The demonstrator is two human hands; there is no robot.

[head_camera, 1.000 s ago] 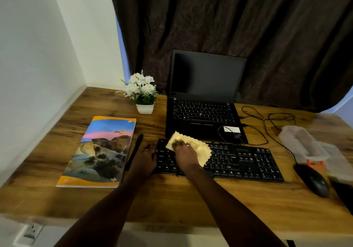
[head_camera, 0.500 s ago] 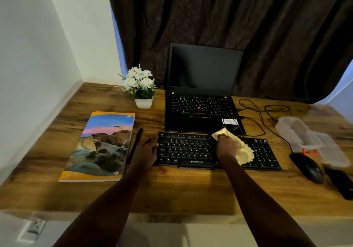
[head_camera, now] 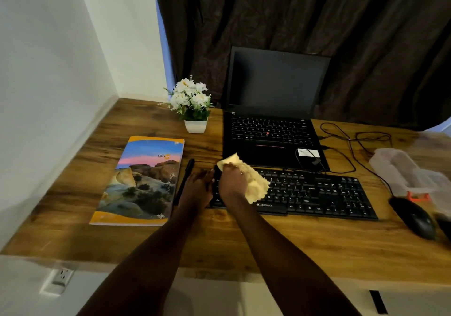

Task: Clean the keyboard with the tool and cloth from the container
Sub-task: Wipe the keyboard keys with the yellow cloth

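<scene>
Head view: the black keyboard lies on the wooden worktop before the laptop. Right hand presses the yellow cloth, bunched under closed fingers, onto the keyboard's left end. Left hand rests flat, fingers loose, against that end, beside a black pen

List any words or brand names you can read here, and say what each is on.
"ZEBRONICS": front edge of the keyboard, below the cloth.
"you": cover of the book; the rest of that logo is blurred.
"Ctrl": bottom-left keyboard key, just legible.
Other key legends, the laptop keys and its white sticker: too small to read.
</scene>
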